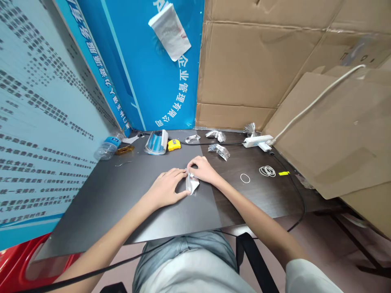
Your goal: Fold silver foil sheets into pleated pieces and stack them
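Note:
A small silver foil packet (193,183) rests on the dark grey mat on the desk, between my two hands. My left hand (167,189) is at its left side, with the thumb on the lower edge and the fingertips at the upper corner, holding it. The fingers of my right hand (201,169) are pinched together at the packet's top edge. What lies right under those fingertips is partly hidden.
Bundles of silver strips (219,151), a yellow tape measure or sharpener-like block (174,145) and a blue-white roll (157,143) sit behind. White bands (267,171), a power strip (258,141) and cables lie right. A plastic bottle (109,146) leans left. Cardboard walls (238,65) stand behind.

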Demonstrator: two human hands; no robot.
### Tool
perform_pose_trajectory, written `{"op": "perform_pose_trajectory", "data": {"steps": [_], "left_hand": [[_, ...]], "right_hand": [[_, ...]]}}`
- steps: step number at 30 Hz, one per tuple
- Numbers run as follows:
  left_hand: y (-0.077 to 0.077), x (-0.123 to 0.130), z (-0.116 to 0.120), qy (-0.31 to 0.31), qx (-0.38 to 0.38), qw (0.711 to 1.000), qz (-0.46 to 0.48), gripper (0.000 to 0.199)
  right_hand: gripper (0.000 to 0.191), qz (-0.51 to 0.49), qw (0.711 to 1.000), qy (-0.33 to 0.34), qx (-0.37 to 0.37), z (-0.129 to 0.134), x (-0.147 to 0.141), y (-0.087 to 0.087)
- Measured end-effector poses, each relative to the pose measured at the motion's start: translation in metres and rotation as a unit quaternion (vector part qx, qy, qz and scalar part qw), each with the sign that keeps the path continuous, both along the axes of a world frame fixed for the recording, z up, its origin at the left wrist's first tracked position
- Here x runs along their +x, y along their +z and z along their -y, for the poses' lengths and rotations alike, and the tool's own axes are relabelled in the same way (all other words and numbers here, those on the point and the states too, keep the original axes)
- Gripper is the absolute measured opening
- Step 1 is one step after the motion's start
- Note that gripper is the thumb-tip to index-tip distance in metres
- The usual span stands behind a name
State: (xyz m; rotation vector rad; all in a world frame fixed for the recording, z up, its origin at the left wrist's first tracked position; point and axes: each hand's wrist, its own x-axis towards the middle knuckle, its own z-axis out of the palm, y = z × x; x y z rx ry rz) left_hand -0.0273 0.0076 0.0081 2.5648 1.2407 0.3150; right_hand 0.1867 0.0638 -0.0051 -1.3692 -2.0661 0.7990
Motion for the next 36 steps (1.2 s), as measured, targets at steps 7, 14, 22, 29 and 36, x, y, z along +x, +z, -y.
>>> {"op": "perform_pose_trajectory", "data": {"steps": [7,14,22,29,36], "left_hand": [[-0.007,-0.003,0.003,0.015,-0.004,0.999,0.044,0.071],[-0.005,0.011,-0.013,0.116,-0.202,0.897,0.376,0.064],[0.008,0.035,-0.02,0.164,-0.112,0.902,0.383,0.043],[0.005,0.032,-0.02,0.157,-0.103,0.915,0.356,0.041],[0.001,0.022,-0.008,0.137,-0.08,0.945,0.286,0.045]], "right_hand": [[0.009,-0.072,0.993,0.025,-0.089,-0.003,0.01,0.008],[0.029,-0.259,0.955,0.032,-0.141,0.001,0.009,0.014],[0.039,-0.439,0.887,-0.057,-0.131,0.008,-0.004,0.017],[0.039,-0.445,0.884,-0.069,-0.127,0.01,-0.008,0.015],[0.039,-0.452,0.883,-0.098,-0.083,0.003,0.007,0.024]]}}
